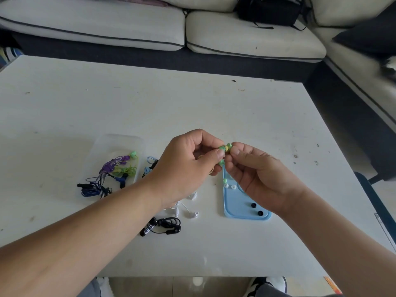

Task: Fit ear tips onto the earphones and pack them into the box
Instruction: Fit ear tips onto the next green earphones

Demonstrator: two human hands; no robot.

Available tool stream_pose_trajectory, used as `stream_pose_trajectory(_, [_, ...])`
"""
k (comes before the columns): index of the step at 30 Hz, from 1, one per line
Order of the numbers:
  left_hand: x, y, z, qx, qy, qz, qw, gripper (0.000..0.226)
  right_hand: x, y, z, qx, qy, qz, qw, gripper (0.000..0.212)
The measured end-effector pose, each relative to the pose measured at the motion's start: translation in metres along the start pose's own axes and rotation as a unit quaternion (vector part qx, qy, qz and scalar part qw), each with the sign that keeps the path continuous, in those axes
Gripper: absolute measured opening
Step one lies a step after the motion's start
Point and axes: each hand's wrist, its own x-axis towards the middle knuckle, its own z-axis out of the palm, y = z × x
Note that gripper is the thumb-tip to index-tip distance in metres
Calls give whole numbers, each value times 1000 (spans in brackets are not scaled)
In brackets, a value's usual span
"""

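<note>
HEAD CAMERA: Above the white table [192, 103], my left hand [188, 166] and right hand [257, 174] met fingertip to fingertip around a green earphone [221, 148]. My left thumb and curled fingers pinched the earbud. Its yellowish cord looped out below my palm and a second green bud [221, 163] hung just beneath the thumb. My right thumb and forefinger pinched a small green ear tip [228, 145] held against the end of the earbud; whether it was fully seated could not be told. The remaining fingers of both hands were curled inward.

Directly under my right hand, a light blue tray [235, 202] lay flat on the table. It held loose ear tips: a spare green tip [224, 180], two white tips [233, 186] just beside it, and two black tips [253, 205] toward the tray's near end, well apart from the others.

To the left, a clear plastic box [120, 139] sat open with a tangle of purple, green and dark blue earphones [111, 171] in it. Between box and tray, partly hidden by my left forearm, lay a pale blue set [147, 168], a white set [190, 214] and, nearest me, a coiled black set [165, 225], all outside the box.

Beyond the table ran a cream sofa [128, 28] with dark piping, a black bag [267, 11] resting on its cushions.
</note>
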Motion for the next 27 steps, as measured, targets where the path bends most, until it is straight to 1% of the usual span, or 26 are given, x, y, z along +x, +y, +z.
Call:
stream_pose_trajectory(3, [0,0,-1,9,1,2,1000,7,1,1,0,-19,1,0,1000,9])
stream_pose_trajectory(7, [1,-2,0,27,18,11,999,7,1,2,-1,-56,13,-24,998,20])
stream_pose_trajectory(11, [2,-6,0,62,33,24,997,5,-1,4,6,-69,34,-60,995,9])
stream_pose_trajectory(15, [1,-6,1,71,47,33,996,4,-1,7,11,-79,48,-84,992,18])
stream_pose_trajectory(17, [2,-7,2,68,61,39,995,4,-1,10,15,-69,60,-94,991,18])
stream_pose_trajectory(20, [3,-8,1,64,76,40,994,4,-1,15,22,-53,77,-100,991,7])
stream_pose_trajectory(23, [4,-9,-1,56,85,33,994,4,-1,17,24,-53,86,-88,991,11])
stream_pose_trajectory(26, [6,-9,-1,50,86,32,995,4,1,15,21,-44,79,-72,993,21])
stream_pose_trajectory(27, [6,-9,-1,48,82,30,995,4,1,13,20,-41,79,-68,994,21])
